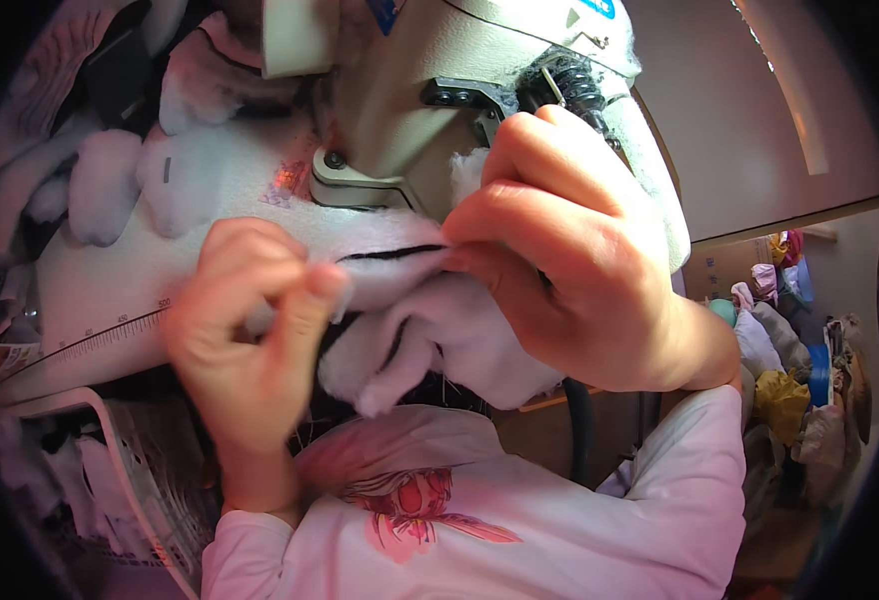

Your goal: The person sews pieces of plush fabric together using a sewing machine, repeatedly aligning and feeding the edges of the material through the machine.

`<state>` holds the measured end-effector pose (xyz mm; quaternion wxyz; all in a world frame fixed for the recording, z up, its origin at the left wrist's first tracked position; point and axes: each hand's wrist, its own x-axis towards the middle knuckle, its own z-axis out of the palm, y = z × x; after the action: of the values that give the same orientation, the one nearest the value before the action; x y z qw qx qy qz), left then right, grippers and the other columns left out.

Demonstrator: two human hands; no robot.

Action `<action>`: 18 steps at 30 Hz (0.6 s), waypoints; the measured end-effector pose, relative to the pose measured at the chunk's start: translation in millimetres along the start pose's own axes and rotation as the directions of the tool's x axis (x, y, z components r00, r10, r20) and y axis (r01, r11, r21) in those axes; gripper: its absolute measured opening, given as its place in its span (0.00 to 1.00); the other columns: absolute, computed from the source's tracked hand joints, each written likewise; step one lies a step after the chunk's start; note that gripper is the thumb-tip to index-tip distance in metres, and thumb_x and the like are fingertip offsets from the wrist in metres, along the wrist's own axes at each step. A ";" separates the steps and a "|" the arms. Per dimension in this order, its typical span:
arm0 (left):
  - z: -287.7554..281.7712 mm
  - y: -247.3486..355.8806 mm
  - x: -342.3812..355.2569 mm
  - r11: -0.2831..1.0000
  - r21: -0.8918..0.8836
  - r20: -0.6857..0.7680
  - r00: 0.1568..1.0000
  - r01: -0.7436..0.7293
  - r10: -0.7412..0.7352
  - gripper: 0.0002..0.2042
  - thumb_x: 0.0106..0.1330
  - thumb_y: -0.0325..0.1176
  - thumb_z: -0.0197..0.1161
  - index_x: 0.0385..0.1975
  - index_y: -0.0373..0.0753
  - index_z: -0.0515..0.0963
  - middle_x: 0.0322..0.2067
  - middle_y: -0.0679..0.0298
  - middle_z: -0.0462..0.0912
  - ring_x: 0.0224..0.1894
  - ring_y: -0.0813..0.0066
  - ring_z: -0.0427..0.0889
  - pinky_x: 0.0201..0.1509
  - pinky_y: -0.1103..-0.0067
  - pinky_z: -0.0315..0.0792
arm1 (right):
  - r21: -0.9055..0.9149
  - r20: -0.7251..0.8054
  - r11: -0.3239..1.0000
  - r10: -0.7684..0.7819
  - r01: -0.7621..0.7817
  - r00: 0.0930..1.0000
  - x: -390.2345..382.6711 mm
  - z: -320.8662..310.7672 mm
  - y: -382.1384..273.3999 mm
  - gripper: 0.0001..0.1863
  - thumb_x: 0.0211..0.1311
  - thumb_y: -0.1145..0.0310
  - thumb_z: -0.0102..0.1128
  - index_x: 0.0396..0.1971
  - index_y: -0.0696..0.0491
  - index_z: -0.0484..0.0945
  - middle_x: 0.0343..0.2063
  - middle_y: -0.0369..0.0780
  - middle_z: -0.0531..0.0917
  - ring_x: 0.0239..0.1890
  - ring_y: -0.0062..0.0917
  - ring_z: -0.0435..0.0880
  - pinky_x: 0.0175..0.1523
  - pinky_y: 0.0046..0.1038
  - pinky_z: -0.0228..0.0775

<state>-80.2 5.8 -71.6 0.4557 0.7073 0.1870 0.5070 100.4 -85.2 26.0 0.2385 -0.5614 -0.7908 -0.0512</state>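
In front of my body, a white plush fabric piece with a dark slit is stretched at the sewing machine's bed. My right hand is closed, thumb and forefinger pinching the right end of that piece below the needle area, which the hand partly hides. My left hand is curled and smeared by motion beside the piece's left end; what lies in its fingers is hidden. More white plush bunches below, hanging over the near edge toward my lap. The pale sewing machine stands just beyond both hands.
Other white plush pieces lie at the left of the white work surface, which has a ruler scale along its near edge. A white basket of plush pieces stands at lower left. Bags and cloth are piled at right.
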 end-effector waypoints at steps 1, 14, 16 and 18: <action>-8.3 -1.7 3.7 0.974 -0.132 0.043 0.983 0.183 -0.179 0.04 0.61 0.25 0.66 0.30 0.30 0.79 0.27 0.66 0.75 0.38 0.69 0.74 0.38 0.79 0.68 | 0.002 0.003 1.000 -0.004 0.004 1.000 -0.4 1.0 1.6 0.12 0.37 0.82 0.69 0.25 0.56 0.78 0.24 0.39 0.70 0.26 0.32 0.69 0.31 0.29 0.60; 32.7 41.4 21.1 0.967 0.166 0.313 0.940 -0.194 0.135 0.25 0.52 0.15 0.57 0.54 0.28 0.68 0.43 0.51 0.78 0.41 0.60 0.81 0.41 0.74 0.77 | 0.012 -0.006 1.000 0.007 -0.007 1.000 -0.1 -1.5 -1.9 0.10 0.37 0.80 0.69 0.24 0.57 0.78 0.23 0.40 0.71 0.25 0.32 0.69 0.30 0.29 0.61; 34.9 39.1 19.7 0.935 0.269 0.331 0.934 -0.229 0.133 0.23 0.53 0.15 0.58 0.52 0.30 0.70 0.40 0.51 0.79 0.39 0.59 0.82 0.42 0.73 0.77 | -0.019 -0.019 1.000 -0.009 0.008 1.000 1.4 -14.2 -2.5 0.11 0.38 0.79 0.70 0.26 0.58 0.80 0.23 0.39 0.72 0.24 0.29 0.71 0.29 0.28 0.62; 34.2 32.1 24.0 0.902 0.338 0.358 0.923 -0.270 0.142 0.20 0.54 0.16 0.62 0.49 0.32 0.72 0.38 0.55 0.79 0.37 0.62 0.81 0.41 0.74 0.76 | -0.076 -0.048 0.997 0.014 -0.018 0.999 3.3 -27.4 -2.3 0.12 0.39 0.79 0.71 0.29 0.59 0.82 0.22 0.39 0.73 0.23 0.26 0.72 0.28 0.26 0.63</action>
<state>-46.1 -8.9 -34.1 0.2773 0.8717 0.1275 0.3835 106.2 -92.8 52.0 0.2361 -0.5749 -0.7779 -0.0929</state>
